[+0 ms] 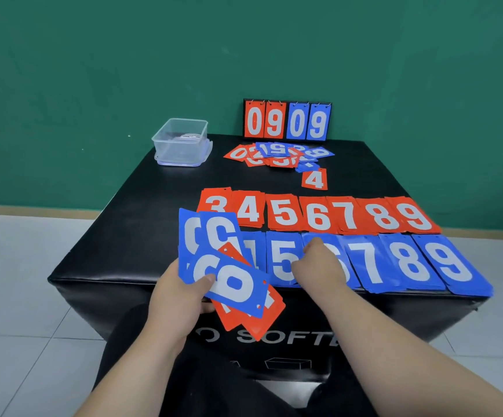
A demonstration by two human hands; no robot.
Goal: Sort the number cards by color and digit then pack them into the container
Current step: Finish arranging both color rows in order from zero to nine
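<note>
My left hand (181, 291) grips a fanned bunch of blue and red number cards (229, 275) over the near edge of the black box. My right hand (319, 263) lies on the blue row (394, 263), fingers down on the blue 6 pile, which it partly hides. Blue piles show 4, 5, 7, 8, 9. Behind them runs a red row (319, 213) of piles 3 to 9. A loose heap of mixed cards (277, 155) lies farther back, with a single red 4 (314, 179) beside it. The clear plastic container (181, 141) stands at the back left.
A small flip scoreboard (287, 120) reading 0909 stands at the back edge against the green wall. The black padded box (130, 224) serves as the table, with bare surface on its left half. White floor tiles surround it.
</note>
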